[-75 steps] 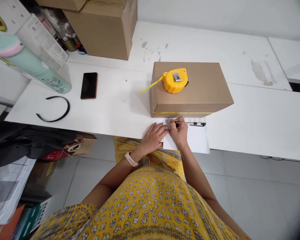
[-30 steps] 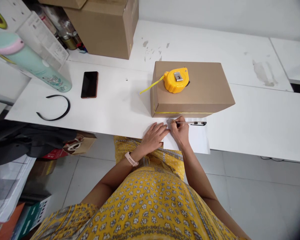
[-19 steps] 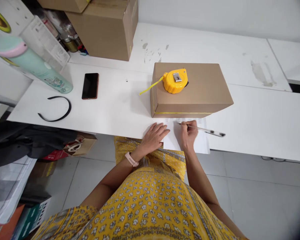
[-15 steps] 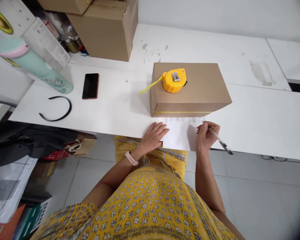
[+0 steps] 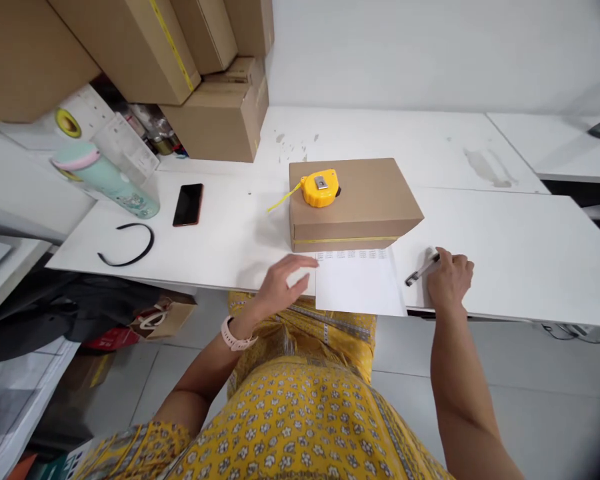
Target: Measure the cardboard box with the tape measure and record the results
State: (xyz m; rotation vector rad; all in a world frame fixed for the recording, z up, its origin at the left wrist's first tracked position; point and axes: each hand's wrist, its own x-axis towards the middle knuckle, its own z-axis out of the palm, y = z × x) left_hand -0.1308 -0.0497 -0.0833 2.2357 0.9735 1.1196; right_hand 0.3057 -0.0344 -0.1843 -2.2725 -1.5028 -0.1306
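Observation:
My left hand [image 5: 283, 285] is raised just off the table edge, holding nothing, with its thumb and fingers apart and curved beside the left edge of a printed paper sheet [image 5: 357, 283]. To the right of the sheet, my right hand [image 5: 450, 277] is curled low at the table with a pen [image 5: 421, 270] at its fingertips, the pen slanting down to the left; the fingers' undersides are hidden. Partly covering the sheet's printed top is a closed cardboard box [image 5: 370, 197]. On the box lies a yellow tape measure [image 5: 320, 189], its tape end sticking out to the left.
A phone [image 5: 188, 205], a black headband [image 5: 147, 247] and a mint bottle [image 5: 113, 183] are on the left of the white table [image 5: 510, 253]. Cardboard boxes [image 5: 213, 123] are stacked at the back left. Below the table's left end are a paper bag [image 5: 173, 317] and dark cloth [image 5: 55, 310].
My right hand has moved right, off the sheet, bringing the pen down beside it. My left hand has lifted off the paper and shifted left. The view has tilted up.

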